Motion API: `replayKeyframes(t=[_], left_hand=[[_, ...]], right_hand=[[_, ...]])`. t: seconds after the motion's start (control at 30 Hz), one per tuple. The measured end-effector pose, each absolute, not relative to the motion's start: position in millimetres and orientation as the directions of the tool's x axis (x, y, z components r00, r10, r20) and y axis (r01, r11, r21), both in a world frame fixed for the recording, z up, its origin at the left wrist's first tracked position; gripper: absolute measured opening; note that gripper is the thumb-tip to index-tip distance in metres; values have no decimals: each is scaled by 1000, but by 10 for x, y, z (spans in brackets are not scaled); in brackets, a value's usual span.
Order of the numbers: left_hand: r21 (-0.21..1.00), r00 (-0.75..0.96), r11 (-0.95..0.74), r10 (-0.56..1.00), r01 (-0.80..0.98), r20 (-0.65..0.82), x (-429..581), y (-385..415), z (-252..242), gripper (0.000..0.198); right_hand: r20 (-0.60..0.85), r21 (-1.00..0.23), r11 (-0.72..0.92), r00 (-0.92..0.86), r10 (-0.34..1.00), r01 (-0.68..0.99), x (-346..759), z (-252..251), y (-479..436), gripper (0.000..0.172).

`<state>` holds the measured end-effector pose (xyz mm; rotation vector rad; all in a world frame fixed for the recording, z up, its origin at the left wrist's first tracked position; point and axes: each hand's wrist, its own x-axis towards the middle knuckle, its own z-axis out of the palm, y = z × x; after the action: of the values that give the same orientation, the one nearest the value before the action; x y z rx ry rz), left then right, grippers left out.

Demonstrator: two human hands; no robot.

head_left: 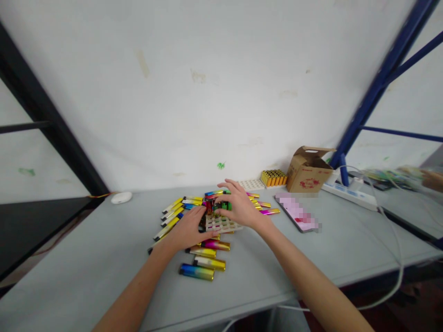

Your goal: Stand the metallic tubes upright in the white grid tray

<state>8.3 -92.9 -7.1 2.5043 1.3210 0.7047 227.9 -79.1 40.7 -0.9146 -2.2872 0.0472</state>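
Observation:
A white grid tray lies on the grey table with a few lighters standing in its far cells. My right hand is above the tray's back, fingers pinched on a green lighter at the cells. My left hand rests palm down at the tray's left edge, over loose lighters, fingers curled toward the tray. Several shiny multicoloured lighters lie scattered around the tray, in front and to the left and right.
A phone with a pink case lies right of the tray. Behind stand a small cardboard box, a filled tray of orange lighters and an empty white tray. A power strip and cable run right; a white puck sits far left.

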Motion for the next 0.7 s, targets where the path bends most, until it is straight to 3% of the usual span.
replayKeyframes(t=[0.33,0.53,0.7], left_hand=[[390,467,-531,848,752,252,94,-939,-54,69],[395,447,-516,856,760,259,91,-929,-68,69],[368,445,-504,863,781,239,69,-915,-85,78]], right_hand=[[539,-207,770,-586,605,604,2347,400,-795,18],[611,-269,744,-489,623,611,2367,389,-811,53],[732,-406,689,-238,638,600,2773,309,-675,32]])
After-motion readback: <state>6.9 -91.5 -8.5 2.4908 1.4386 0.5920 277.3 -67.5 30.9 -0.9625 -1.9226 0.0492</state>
